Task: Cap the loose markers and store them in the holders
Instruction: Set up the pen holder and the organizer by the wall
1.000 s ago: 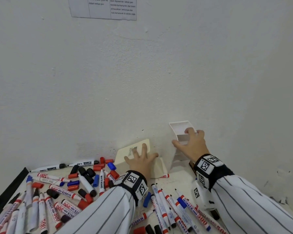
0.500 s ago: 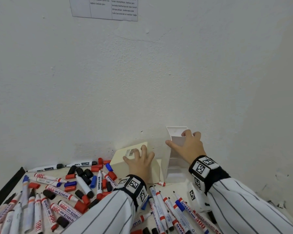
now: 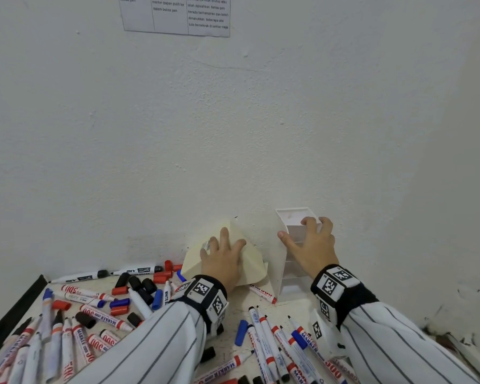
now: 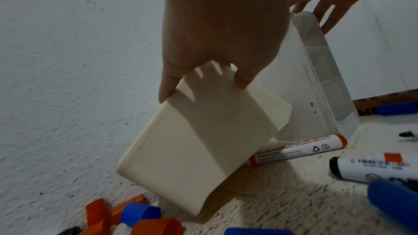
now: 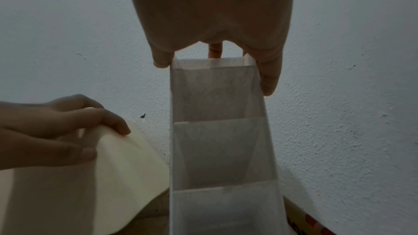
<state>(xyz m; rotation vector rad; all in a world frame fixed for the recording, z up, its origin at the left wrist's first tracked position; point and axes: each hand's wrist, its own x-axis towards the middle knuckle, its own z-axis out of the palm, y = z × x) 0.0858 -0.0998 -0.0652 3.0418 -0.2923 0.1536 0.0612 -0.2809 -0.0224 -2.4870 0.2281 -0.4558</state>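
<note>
A cream holder (image 3: 251, 261) is tilted up on one edge beside the wall; my left hand (image 3: 223, 256) grips its raised end, thumb on one side and fingers over the edge (image 4: 199, 56). To its right a clear compartmented holder (image 3: 279, 261) stands against the wall. My right hand (image 3: 311, 245) grips its top rim, thumb on the left wall and fingers hooked over the far side (image 5: 214, 24). Its compartments (image 5: 217, 149) hold nothing. Loose markers (image 3: 103, 317) and separate caps (image 3: 119, 303) lie scattered on the table. A red marker (image 4: 298, 149) lies partly under the cream holder (image 4: 192, 149).
The white wall (image 3: 233, 134) runs close behind both holders and turns a corner at the right. A black table edge (image 3: 11, 314) runs along the left. More markers (image 3: 275, 342) lie between my sleeves. A printed sheet (image 3: 178, 15) hangs high on the wall.
My left hand has tipped the cream holder up more steeply. My right hand has kept its grip on the clear holder, which now stands more upright near the wall.
</note>
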